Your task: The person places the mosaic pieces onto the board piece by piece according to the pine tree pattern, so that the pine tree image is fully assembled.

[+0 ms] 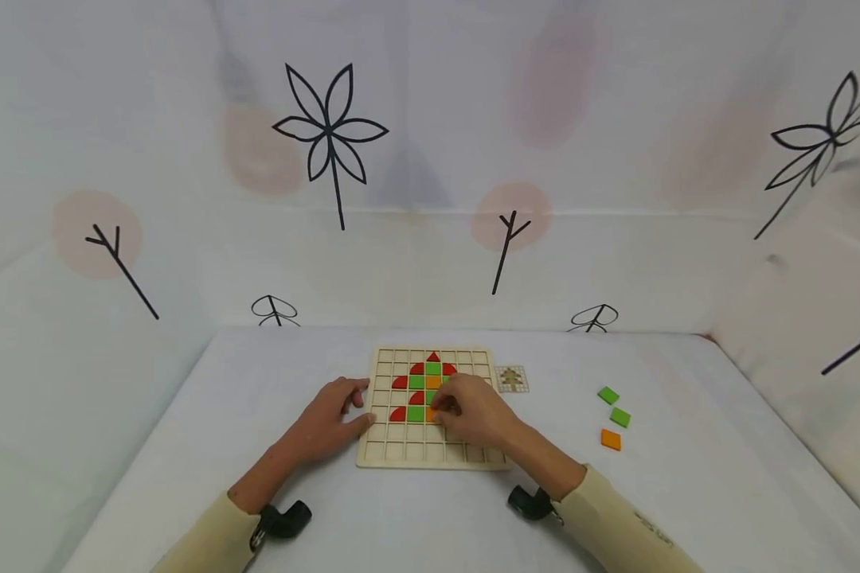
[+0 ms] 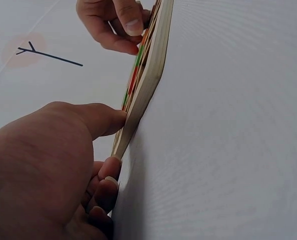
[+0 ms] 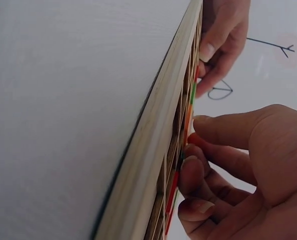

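A pale wooden grid board [image 1: 396, 454] lies on the white table, with red, green and orange tiles set in a stepped, tree-like shape. My left hand [image 1: 334, 418] rests at the board's left side. Its thumb touches the rim, and the fingertips meet the edge in the left wrist view. Over the board's middle, my right hand [image 1: 476, 414] has its thumb and index finger at an orange square tile [image 1: 431, 414] in the lower tile row. The other fingers of that hand curl inward. Tiles under the right hand are hidden.
A small pattern card [image 1: 512, 379] with a tree figure lies against the board's right side. Farther right are two green tiles [image 1: 608, 395] and a loose orange tile [image 1: 611, 439]. White cloth walls with plant drawings enclose the table's back and sides.
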`<state>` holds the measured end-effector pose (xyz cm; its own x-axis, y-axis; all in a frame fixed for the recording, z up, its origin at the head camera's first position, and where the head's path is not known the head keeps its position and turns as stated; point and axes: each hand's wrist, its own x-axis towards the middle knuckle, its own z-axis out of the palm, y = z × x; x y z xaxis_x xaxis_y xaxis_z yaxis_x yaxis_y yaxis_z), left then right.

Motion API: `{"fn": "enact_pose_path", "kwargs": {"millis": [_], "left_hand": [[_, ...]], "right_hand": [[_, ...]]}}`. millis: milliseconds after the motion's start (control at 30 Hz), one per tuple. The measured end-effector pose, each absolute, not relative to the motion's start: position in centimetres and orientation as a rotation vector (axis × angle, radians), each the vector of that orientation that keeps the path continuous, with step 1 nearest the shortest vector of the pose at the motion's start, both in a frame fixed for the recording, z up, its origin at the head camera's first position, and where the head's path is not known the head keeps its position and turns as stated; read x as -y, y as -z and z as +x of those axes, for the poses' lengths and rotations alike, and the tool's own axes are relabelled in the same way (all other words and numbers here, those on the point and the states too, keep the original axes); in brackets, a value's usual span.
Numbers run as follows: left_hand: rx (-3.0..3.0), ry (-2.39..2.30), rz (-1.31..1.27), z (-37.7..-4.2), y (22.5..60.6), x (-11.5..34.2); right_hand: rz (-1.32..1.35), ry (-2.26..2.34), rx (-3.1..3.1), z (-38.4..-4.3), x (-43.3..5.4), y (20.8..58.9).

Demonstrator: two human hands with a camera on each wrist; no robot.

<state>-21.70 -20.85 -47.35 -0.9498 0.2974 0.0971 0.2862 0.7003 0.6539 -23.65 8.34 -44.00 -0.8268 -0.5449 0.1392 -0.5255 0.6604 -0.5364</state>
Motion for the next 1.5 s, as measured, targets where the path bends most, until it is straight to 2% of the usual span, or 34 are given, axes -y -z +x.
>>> {"fn": "enact_pose_path", "kwargs": {"millis": [500,1500], "left_hand": [[-2.909,-1.119,0.54,-21.4,47.4,21.0],[-2.902,-1.091,0.505,-21.6,47.5,20.7]], "right_hand": [[-0.976,1.0,-2.822,-23.0,-10.9,42.6],[-0.682,0.952,-3.082,-20.7,-21.1,43.0]]}}
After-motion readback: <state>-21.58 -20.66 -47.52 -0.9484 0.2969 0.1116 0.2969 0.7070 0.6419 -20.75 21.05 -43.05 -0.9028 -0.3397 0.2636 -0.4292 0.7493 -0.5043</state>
